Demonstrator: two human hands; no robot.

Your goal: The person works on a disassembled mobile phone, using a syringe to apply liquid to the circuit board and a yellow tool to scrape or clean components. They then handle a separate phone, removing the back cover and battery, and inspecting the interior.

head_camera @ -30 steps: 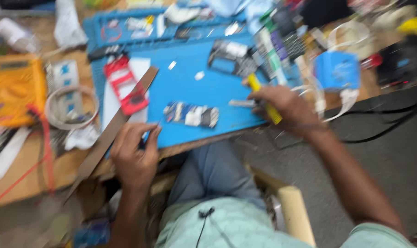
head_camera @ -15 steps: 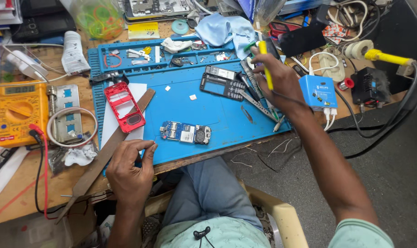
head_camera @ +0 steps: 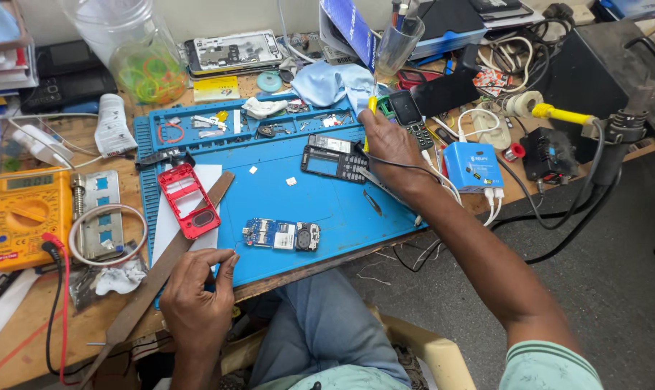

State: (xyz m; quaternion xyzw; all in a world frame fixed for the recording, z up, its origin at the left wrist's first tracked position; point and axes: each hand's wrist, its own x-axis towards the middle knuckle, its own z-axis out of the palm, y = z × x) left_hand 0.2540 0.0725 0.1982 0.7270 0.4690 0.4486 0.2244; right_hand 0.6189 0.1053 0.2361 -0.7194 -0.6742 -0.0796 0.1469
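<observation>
Right hand (head_camera: 389, 148) reaches to far edge of blue mat (head_camera: 327, 209), fingers pinching yellow-handled tool (head_camera: 371, 108) beside a glass. Left hand (head_camera: 197, 289) rests at near mat edge, fingers pressed together; whether they pinch anything, cannot tell. Circuit board (head_camera: 281, 235) lies just beyond. Judgement: steady the board before bringing the tip down

A mat (head_camera: 306, 209) lies on the bench (head_camera: 24, 318). On it, a circuit board (head_camera: 281, 235) sits near the front edge, a phone frame (head_camera: 188, 200) to its left, a keypad phone (head_camera: 335, 157) behind. Left of the mat — a multimeter (head_camera: 20, 217); behind it — a jar (head_camera: 136, 50). A charger box (head_camera: 472, 166) sits to the right.
</observation>
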